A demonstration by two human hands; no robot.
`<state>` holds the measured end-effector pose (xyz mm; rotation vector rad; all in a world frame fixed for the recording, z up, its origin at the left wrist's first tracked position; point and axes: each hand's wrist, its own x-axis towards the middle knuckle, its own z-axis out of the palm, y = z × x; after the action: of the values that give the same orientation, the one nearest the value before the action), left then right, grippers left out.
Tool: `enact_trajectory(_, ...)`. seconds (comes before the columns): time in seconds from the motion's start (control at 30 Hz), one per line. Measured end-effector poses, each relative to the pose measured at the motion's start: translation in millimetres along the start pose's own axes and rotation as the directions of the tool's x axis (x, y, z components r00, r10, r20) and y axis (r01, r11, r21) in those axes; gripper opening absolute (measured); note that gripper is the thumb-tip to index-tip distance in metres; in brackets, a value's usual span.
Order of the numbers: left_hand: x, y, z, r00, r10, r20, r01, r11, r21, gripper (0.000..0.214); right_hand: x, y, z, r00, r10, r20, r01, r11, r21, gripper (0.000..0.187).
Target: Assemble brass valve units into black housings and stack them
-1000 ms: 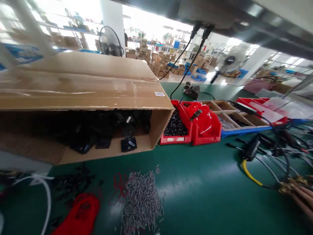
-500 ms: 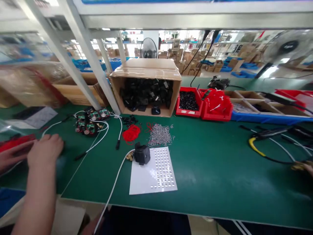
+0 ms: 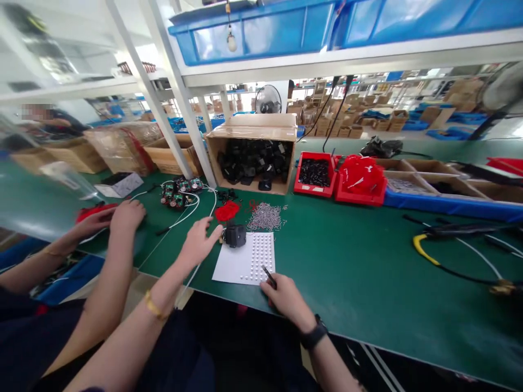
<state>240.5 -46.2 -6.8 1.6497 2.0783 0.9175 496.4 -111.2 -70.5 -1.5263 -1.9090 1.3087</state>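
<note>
My left hand (image 3: 199, 242) hovers over the green bench with its fingers apart, thumb tip right beside a small black block (image 3: 236, 235) that has a white cable (image 3: 192, 275) coming out of it. The block sits at the top edge of a white sheet (image 3: 235, 265) covered with rows of tiny dots. My right hand (image 3: 284, 296) rests at the sheet's near right corner, pinching a thin dark tool (image 3: 268, 274) whose tip lies on the sheet.
A co-worker's two hands (image 3: 122, 216) work at the left by small circuit boards (image 3: 178, 192). Behind the sheet lie metal pins (image 3: 265, 216) and red bits (image 3: 227, 210). A cardboard box of black parts (image 3: 255, 158), red bins (image 3: 314, 173) and cables (image 3: 427, 256) stand farther off.
The view has pulled back and swung left from the box. Both my hands have come into view, the left beside the black block, the right with the tool at the sheet.
</note>
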Motion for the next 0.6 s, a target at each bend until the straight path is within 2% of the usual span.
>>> enact_trajectory(0.1, 4.7, 18.4, 39.3, 0.998, 0.009, 0.056, -0.008, 1.000, -0.016, 0.063, 5.2, 11.8, 7.1, 0.999, -0.001, -0.033, 0.002, 1.000, 0.025, 0.019)
enact_trajectory(0.2, 14.8, 13.8, 53.3, 0.991, 0.026, 0.131, -0.020, 0.999, -0.047, 0.066, 3.4, 17.8, 6.4, 0.997, -0.025, -0.076, 0.030, 0.998, 0.060, 0.020)
enact_trajectory(0.3, 20.3, 0.0, 52.1, 0.980, 0.043, 0.193, -0.012, 0.987, -0.159, 0.060, 0.0, 15.6, 0.4, 0.999, -0.002, -0.042, 0.007, 0.993, 0.119, 0.021)
enact_trajectory(0.4, 15.5, -11.4, 44.2, 0.971, 0.038, 0.234, 0.047, 0.937, -0.346, 0.062, 1.6, 5.2, -3.6, 1.000, 0.010, 0.004, -0.010, 0.975, 0.222, 0.025)
enact_trajectory(0.5, 2.8, -13.2, 36.1, 0.967, 0.023, 0.254, 0.114, 0.853, -0.510, 0.061, 15.5, -15.5, 3.4, 0.996, -0.035, -0.088, 0.065, 0.928, 0.366, 0.031)
enact_trajectory(0.6, -9.7, -7.6, 30.0, 0.968, 0.035, 0.248, 0.130, 0.778, -0.615, 0.058, 37.9, -41.8, 20.9, 0.981, -0.077, -0.178, 0.157, 0.854, 0.496, 0.043)
